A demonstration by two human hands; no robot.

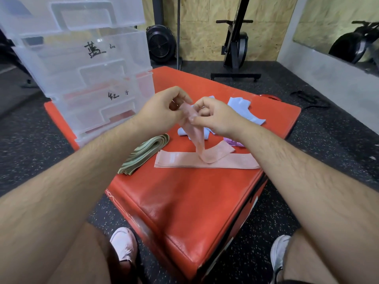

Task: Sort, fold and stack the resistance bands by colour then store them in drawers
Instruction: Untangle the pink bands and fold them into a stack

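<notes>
Red box (184,197) carries drawers (92,78); right of them lie green bands (143,154) (stacked, nearest), a pink band (180,160), blue bands (240,107), a purple band (233,142).

Place: a gym.
Floor: black rubber flooring (287,85) flecked with white, all around me.
Centre of the frame: a red padded box (184,191) in vinyl, the jump-box kind.
Top centre: a black exercise machine (235,46) on a floor stand, with a round fan wheel (161,43) to its left.
Upper right: a wall mirror (320,23) showing another machine.
On the box: green bands (143,154), blue bands (242,107), and the pink band (198,140) I hold.
</notes>
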